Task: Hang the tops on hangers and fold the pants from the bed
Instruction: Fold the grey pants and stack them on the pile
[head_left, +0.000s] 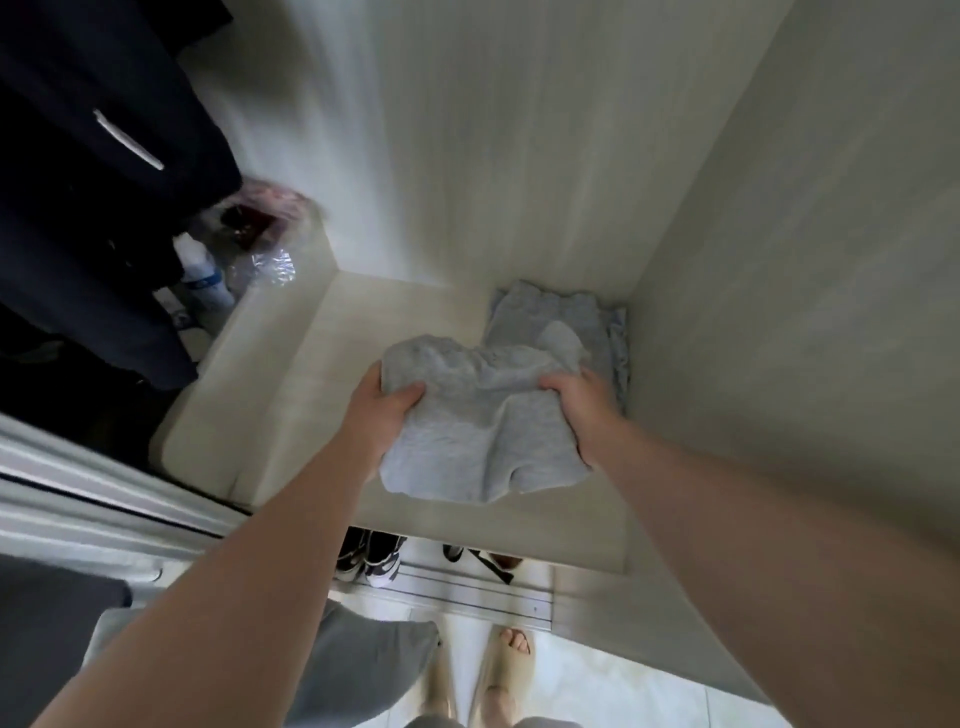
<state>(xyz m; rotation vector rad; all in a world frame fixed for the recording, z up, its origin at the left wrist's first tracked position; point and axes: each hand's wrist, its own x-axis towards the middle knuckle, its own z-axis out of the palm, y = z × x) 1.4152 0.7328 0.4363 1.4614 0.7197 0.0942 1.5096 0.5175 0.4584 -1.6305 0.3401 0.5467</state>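
Folded light grey pants (467, 421) hang in the air just above a pale wardrobe shelf (291, 374). My left hand (382, 415) grips their left edge, thumb on top. My right hand (582, 410) grips the right edge from above. Behind them, in the shelf's far right corner, lies another folded grey garment (558, 314) with a bluish piece under it. Both forearms reach in from the bottom of the frame.
Dark clothes (104, 182) hang at the left over a lower compartment with a white bottle (202, 275) and clear plastic bags (265, 260). The wardrobe's side wall (805, 260) stands close on the right. Shoes (371, 558) sit under the shelf. Below are a sliding-door rail and my sandalled feet.
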